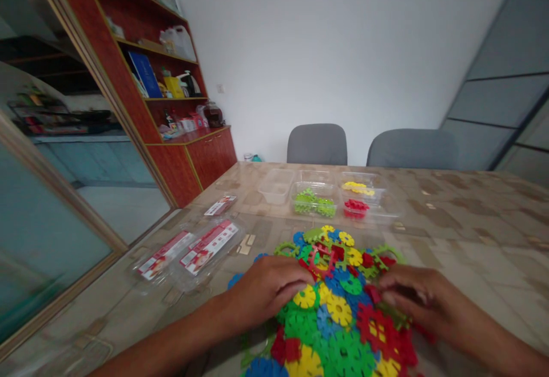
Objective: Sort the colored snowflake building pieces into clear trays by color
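Note:
A heap of flat, notched plastic building pieces (pixel 328 322) in red, green, blue and yellow covers the near part of the table. On its left side lies my left hand (pixel 272 285), fingers curled down into the pieces beside a yellow notched disc (pixel 305 297). Its fingertips are hidden, so what they grip does not show. At the heap's right edge my right hand (pixel 418 294) pinches a small red plastic piece (pixel 373 293) between thumb and fingers. A square red piece (pixel 323 260) with an open middle lies between the hands.
Behind the heap stands a clear divided container (pixel 315 194) with green, yellow and red pieces in separate compartments. An uncovered clear tub (pixel 275 187) is left of it. Clear lids with printed labels (pixel 209 246) lie at left. Two grey chairs (pixel 317 143) stand across the table.

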Available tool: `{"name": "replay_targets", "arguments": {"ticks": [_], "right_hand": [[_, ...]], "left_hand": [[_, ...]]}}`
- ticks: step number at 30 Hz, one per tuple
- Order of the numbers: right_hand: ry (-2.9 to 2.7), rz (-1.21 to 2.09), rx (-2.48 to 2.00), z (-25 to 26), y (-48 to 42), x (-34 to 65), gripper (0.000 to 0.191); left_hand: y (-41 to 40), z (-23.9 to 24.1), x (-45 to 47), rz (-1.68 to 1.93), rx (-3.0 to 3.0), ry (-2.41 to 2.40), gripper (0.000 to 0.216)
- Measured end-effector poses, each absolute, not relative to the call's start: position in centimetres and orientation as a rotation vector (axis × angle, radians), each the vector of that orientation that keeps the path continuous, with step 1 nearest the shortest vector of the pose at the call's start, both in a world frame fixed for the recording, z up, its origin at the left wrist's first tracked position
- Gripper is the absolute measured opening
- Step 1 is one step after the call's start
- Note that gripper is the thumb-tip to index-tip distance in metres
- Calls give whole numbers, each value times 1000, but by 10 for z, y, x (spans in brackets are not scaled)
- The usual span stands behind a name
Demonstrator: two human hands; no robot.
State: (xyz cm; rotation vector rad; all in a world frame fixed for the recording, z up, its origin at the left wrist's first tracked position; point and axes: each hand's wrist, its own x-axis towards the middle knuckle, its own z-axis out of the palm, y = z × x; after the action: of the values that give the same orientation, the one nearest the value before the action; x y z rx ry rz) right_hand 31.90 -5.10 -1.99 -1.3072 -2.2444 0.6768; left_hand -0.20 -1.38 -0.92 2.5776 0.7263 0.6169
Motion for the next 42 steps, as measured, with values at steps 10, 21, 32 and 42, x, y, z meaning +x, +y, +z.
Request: {"name": "replay_targets", "arguments": {"ticks": [10, 21, 32, 42], "right_hand": [[-2360, 646, -1385, -35, -71, 292, 12], [-2318, 722, -1370, -39, -70, 293, 12], [-2350, 656, -1373, -32, -73, 288, 10], [-2541, 618, -1216, -16, -71, 242, 18]], "left_hand": [[-24, -1, 11, 223, 2569, 655, 23], [-26, 4, 48, -39, 2557, 509, 48], [-9, 19, 24, 103, 2414, 734, 21], [0, 31, -22, -122, 2526, 831, 28]]}}
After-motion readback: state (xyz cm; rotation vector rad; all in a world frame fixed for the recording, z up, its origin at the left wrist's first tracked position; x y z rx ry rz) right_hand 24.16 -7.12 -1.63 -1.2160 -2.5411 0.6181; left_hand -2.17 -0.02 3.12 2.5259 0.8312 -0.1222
